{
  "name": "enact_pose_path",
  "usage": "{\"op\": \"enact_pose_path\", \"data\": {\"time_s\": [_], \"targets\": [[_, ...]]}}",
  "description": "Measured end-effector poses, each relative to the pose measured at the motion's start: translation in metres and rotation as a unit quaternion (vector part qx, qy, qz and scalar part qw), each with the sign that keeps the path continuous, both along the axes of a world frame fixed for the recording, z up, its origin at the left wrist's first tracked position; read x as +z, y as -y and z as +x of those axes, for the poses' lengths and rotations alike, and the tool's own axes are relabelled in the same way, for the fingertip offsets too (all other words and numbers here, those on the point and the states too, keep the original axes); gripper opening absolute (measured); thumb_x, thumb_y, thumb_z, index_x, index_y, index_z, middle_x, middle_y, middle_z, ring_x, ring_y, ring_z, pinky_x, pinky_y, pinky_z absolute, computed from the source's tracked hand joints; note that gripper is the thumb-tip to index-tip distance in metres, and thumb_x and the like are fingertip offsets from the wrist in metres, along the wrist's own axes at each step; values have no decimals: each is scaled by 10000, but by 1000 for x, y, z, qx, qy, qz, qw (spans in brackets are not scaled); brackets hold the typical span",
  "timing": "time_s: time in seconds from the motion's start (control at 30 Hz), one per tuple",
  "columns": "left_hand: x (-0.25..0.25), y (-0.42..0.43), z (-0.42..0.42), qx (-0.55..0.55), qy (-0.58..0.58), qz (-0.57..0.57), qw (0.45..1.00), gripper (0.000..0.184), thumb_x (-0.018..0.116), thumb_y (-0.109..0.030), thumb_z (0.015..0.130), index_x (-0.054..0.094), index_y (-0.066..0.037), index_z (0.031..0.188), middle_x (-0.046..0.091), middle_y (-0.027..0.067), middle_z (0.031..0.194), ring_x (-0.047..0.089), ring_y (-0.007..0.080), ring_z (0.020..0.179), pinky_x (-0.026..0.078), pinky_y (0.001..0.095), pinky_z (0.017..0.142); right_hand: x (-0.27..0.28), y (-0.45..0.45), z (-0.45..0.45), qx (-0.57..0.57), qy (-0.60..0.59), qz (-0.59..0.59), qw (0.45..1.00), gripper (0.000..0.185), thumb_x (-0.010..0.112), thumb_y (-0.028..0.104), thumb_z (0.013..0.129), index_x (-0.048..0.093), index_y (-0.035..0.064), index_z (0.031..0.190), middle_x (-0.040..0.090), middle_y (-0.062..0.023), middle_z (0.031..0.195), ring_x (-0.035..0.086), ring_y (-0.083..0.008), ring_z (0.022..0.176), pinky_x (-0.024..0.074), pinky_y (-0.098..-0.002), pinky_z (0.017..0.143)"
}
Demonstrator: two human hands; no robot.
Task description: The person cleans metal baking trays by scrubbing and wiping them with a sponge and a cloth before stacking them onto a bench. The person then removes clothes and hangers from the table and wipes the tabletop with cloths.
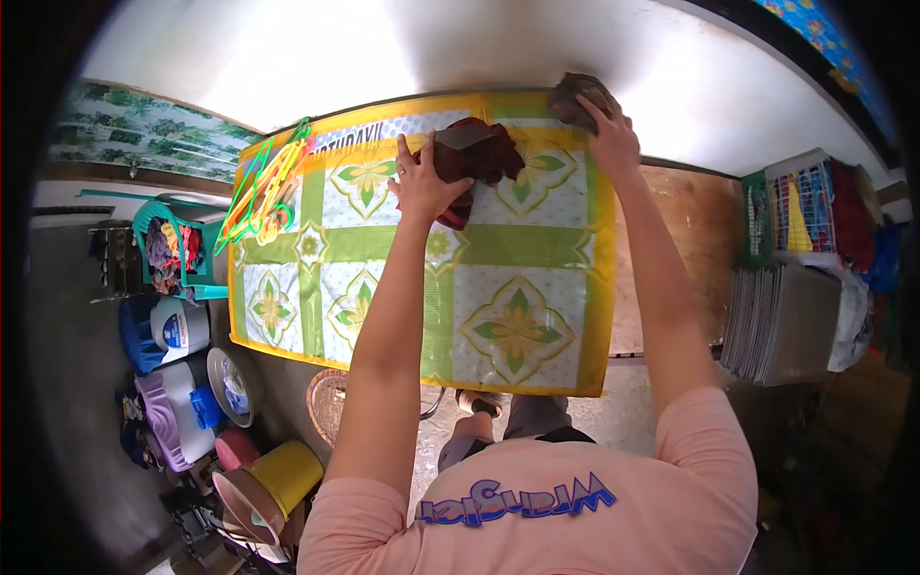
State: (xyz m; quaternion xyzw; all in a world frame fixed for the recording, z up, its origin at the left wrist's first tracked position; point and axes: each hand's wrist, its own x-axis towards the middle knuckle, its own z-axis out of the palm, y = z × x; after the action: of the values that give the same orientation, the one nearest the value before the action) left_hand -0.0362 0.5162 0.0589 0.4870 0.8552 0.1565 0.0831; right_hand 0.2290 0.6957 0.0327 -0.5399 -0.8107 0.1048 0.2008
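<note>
My left hand [431,184] lies with fingers spread on the near left side of a dark red folded cloth [494,153], which has a greyish panel on top. Farther out to the right, my right hand [610,134] has its fingers closed over a crumpled dark brown cloth [573,99] at the table's far right corner. Under both cloths is a plastic table cover [517,326] with green and white floral squares and a yellow border. Part of each cloth is hidden under my hands.
Several green, yellow and orange hangers [273,187] lie at the table's left end. A white wall [383,57] runs behind. On the left stand a teal basket of clothes [196,240] and a yellow bucket [287,476]. To the right are a crate [805,206] and stacked grey panels [776,321].
</note>
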Motion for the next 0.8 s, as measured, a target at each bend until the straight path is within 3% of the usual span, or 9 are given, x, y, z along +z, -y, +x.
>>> {"op": "enact_pose_path", "data": {"time_s": [0.13, 0.23, 0.3, 0.33, 0.5, 0.57, 0.63, 0.7, 0.8], "targets": [[13, 30, -14, 5, 20, 20, 1000, 1123, 804, -543, 602, 204, -282, 1515, 15, 208, 1579, 107, 411, 1446, 155, 708, 1042, -29, -3, -45, 62, 215, -31, 974, 641, 626, 347, 847, 350, 473, 1412, 298, -51, 1511, 354, -351, 1323, 403, -578, 963], [13, 81, -24, 42, 20, 66, 997, 1100, 786, -546, 635, 197, -257, 1518, 25, 208, 1578, 72, 427, 1446, 133, 727, 1031, -46, 52, -42, 138, 175, -4, 975, 608, 624, 330, 832, 407, 453, 1386, 355, -40, 1465, 351, -343, 1295, 365, -593, 971], [6, 123, -25, 74, 15, 95, 993, 1072, 774, -538, 658, 205, -242, 1516, 42, 208, 1576, 58, 433, 1445, 128, 730, 1028, -48, 120, -19, 142, 116, -23, 983, 610, 617, 290, 796, 446, 430, 1365, 407, -42, 1386, 422, -346, 1199, 384, -575, 946], [1, 144, -22, 82, 23, 89, 992, 1051, 767, -525, 673, 212, -229, 1514, 62, 208, 1574, 54, 433, 1446, 132, 729, 1028, -44, 165, -5, 147, 90, 22, 985, 583, 644, 258, 751, 529, 376, 1310, 442, -45, 1331, 441, -329, 1140, 396, -554, 935], [-30, 247, 31, 63, 78, 40, 994, 884, 738, -421, 752, 293, -205, 1484, 271, 148, 1530, 94, 414, 1443, 153, 721, 1027, -27, 293, 66, 349, 1, -99, 932, 536, 649, 140, 681, 637, 294, 1194, 542, -35, 1256, 532, -325, 1053, 455, -462, 926], [-37, 286, 62, 59, 106, 34, 992, 809, 722, -361, 777, 332, -193, 1465, 320, 147, 1505, 116, 402, 1443, 151, 720, 1028, -22, 248, 65, 326, -153, -30, 932, 555, 659, 131, 691, 618, 295, 1220, 567, -39, 1236, 557, -334, 1026, 453, -447, 952], [-33, 327, 93, 48, 140, 39, 988, 714, 706, -315, 791, 400, -173, 1421, 336, 141, 1491, 123, 402, 1442, 145, 716, 1032, -9, 201, 71, 80, 9, -71, 994, 560, 654, 177, 731, 580, 298, 1272, 527, -52, 1304, 530, -342, 1088, 429, -472, 976], [-32, 363, 117, 29, 170, 7, 985, 671, 680, -305, 805, 419, -159, 1405, 327, 148, 1491, 113, 410, 1443, 138, 712, 1036, -38, 176, 78, 19, 63, -51, 997, 585, 631, 231, 777, 512, 326, 1342, 470, -60, 1352, 486, -349, 1148, 410, -516, 967], [-32, 417, 136, 39, 180, -8, 983, 553, 672, -288, 820, 506, -165, 1332, 370, 135, 1467, 157, 407, 1434, 139, 711, 1037, -54, 272, 61, -63, 123, -3, 990, 611, 600, 281, 798, 455, 359, 1386, 415, -65, 1380, 442, -374, 1188, 382, -564, 959]]}}
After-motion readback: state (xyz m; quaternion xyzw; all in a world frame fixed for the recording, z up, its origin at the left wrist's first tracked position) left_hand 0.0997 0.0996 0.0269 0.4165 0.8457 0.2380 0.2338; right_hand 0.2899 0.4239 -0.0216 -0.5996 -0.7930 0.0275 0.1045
